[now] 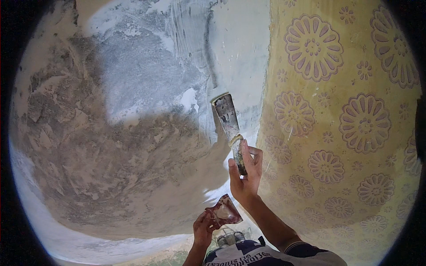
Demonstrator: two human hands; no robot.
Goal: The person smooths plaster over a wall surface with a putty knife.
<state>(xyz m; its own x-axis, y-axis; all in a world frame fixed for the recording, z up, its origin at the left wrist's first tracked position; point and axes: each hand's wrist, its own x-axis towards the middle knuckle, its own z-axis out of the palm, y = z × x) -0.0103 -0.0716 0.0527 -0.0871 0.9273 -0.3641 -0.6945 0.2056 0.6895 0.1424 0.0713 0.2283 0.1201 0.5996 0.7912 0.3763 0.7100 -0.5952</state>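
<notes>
Head view: a rough grey-brown wall fills the left and centre, white plaster at upper centre, yellow flowered wallpaper on the right. The right hand grips a putty knife, blade on plaster. At lower centre, the left hand pinches a reddish scraper.

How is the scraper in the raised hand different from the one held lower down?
The long putty knife in the right hand is narrow, grey and pressed blade-first against the pale plaster patch; the short scraper in the left hand is wider, reddish-brown and held away from the wall. The long one points up, the short one lies tilted near the person's chest. Both blades look smeared with dried material.
</notes>
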